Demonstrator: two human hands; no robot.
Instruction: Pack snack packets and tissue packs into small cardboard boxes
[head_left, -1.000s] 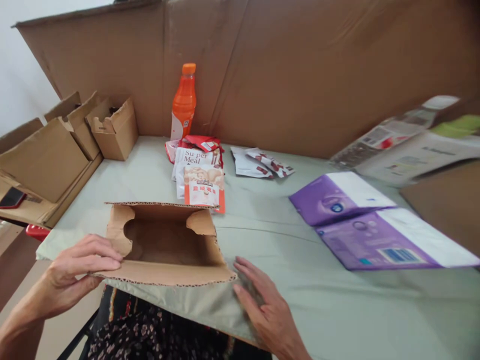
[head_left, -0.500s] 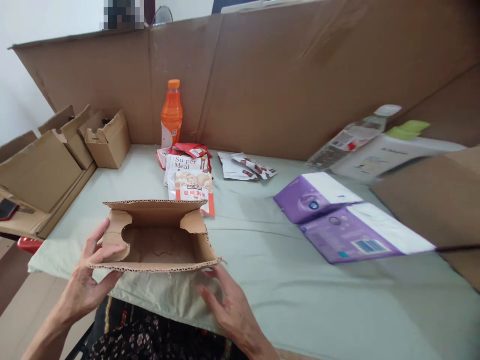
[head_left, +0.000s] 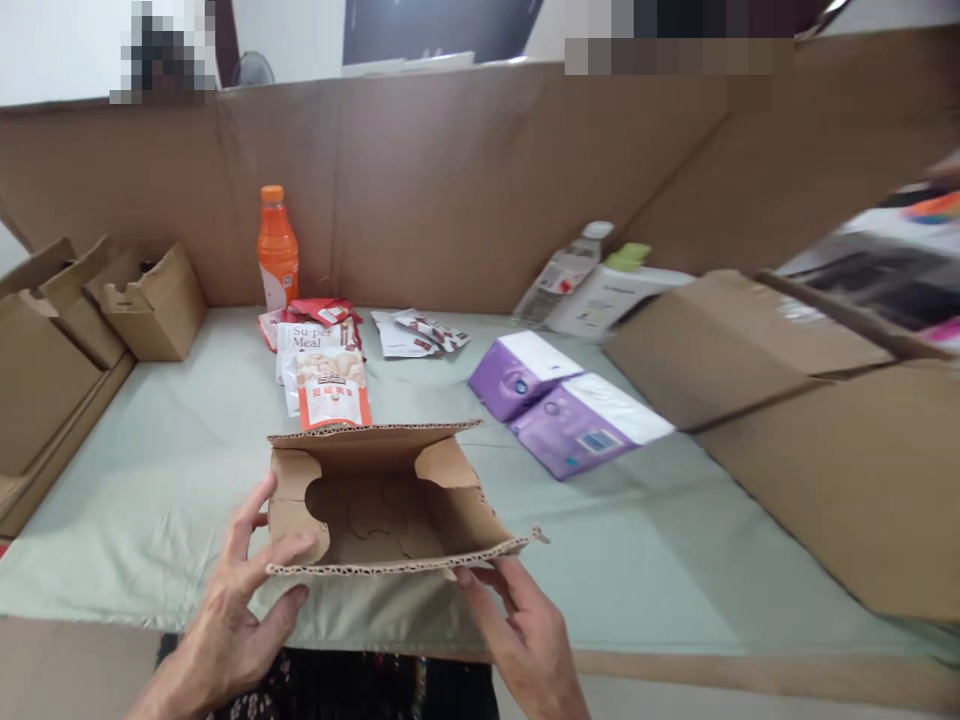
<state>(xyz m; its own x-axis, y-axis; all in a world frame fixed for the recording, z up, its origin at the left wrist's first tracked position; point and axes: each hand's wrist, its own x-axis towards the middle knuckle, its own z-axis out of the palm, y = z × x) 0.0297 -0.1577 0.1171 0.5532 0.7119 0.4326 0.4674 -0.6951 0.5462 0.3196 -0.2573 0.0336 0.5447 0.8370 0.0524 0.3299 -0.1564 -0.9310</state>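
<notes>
An open cardboard box (head_left: 375, 450) stands at the front of the table, its inside facing me, with nothing seen in it. My left hand (head_left: 247, 590) grips its left side, fingers over the left flap and thumb low at the front. At the box's lower right corner, my right hand (head_left: 521, 630) has its thumb and fingers on the front wall; some fingertips are hidden behind the cardboard. Just beyond the box lie food packets (head_left: 334, 385), the nearest one orange and white. Right of it sit two purple-and-white packs (head_left: 577, 425) side by side.
An orange drink bottle (head_left: 277, 250) stands by the back cardboard wall, near silver sachets (head_left: 416, 333). A clear bottle (head_left: 562, 275) and a white bottle with green cap (head_left: 600, 300) lean at back right. Cardboard boxes (head_left: 154, 305) line the left; a large carton (head_left: 825, 480) flanks the right.
My view has turned right, shifting the background leftward. The box has shifted right with both hands beside it, and my right thumb has come up against its front edge.
</notes>
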